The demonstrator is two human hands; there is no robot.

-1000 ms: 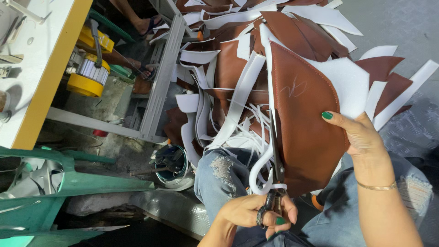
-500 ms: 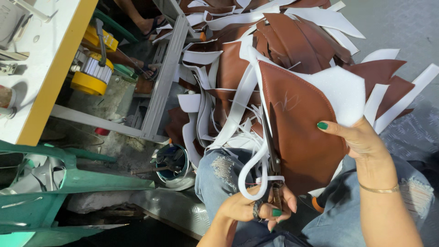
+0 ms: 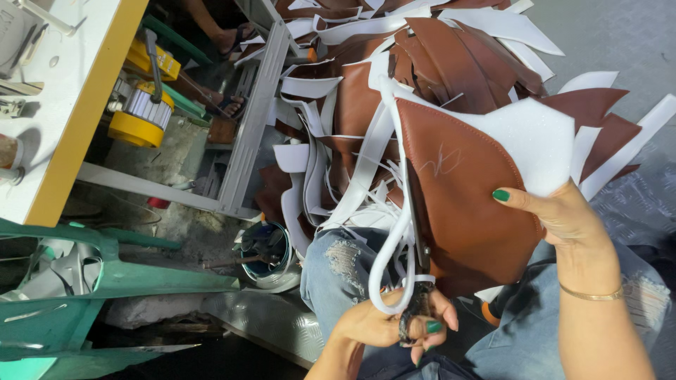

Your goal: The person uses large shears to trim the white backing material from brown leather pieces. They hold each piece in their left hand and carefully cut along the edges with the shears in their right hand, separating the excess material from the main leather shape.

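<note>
My right hand [image 3: 556, 214] grips a large brown leather piece [image 3: 465, 211] with a white backing by its right edge, thumb on top. Low in the view, my left hand [image 3: 394, 324] is closed on dark scissors [image 3: 420, 281]. The blades point up along the piece's left edge. A long white trimmed strip [image 3: 391, 246] curls away from that edge in a loop and hangs over my left hand. Both hands work above my lap, which is in torn blue jeans [image 3: 338, 267].
A heap of brown and white leather offcuts [image 3: 422, 63] lies beyond my knees. At the left stand a white table with a yellow edge [image 3: 63, 141], a yellow motor [image 3: 137, 116] under it and a grey frame [image 3: 253, 119]. Also there are a green plastic chair [image 3: 105, 281], a small pot [image 3: 264, 250] and another person's foot [image 3: 236, 35].
The scissors have moved further up the brown piece's left edge. The white strip's loop has grown longer, and my right hand has shifted the piece slightly.
</note>
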